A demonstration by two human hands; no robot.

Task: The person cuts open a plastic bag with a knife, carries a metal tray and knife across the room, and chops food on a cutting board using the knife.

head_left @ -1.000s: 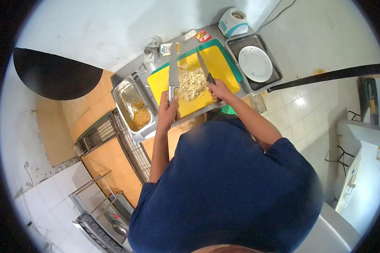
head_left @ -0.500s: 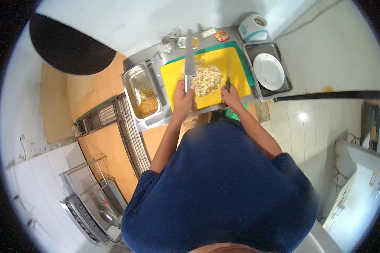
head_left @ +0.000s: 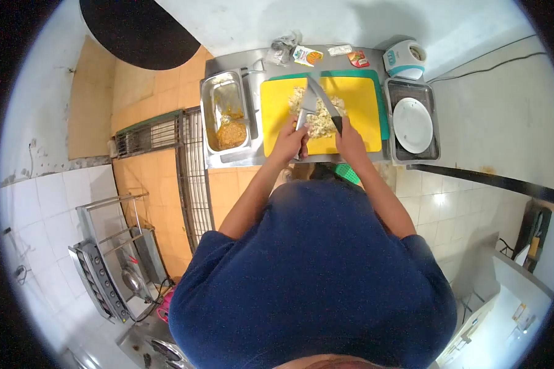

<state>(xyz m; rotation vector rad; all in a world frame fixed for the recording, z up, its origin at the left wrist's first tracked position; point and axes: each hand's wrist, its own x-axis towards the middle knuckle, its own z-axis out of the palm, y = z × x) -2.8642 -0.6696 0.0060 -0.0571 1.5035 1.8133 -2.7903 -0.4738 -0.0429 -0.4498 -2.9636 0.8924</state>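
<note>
My left hand [head_left: 288,144] is closed round the metal handle of a wide-bladed knife [head_left: 309,102], its blade pointing up and away from me. In my right hand [head_left: 351,142] is a black-handled knife [head_left: 327,99], slanting up to the left. The two blades meet or overlap near their tips; whether they touch I cannot tell. Beneath them a pile of pale chopped food [head_left: 321,125] lies on a yellow cutting board [head_left: 362,109]. Under that board a green board [head_left: 383,126] shows along the right and far edges.
Left of the boards stands a steel pan [head_left: 246,98] with brown crumbly food [head_left: 232,134]. To the right, a white oval dish [head_left: 413,126] sits in a dark tray [head_left: 429,92]. Packets [head_left: 308,56], a plastic bag [head_left: 282,50] and a white appliance [head_left: 405,60] line the wall.
My right hand has raised its knife and swung it left against or across the other blade. The left knife now tilts right instead of standing straight. The camera view has shifted.
</note>
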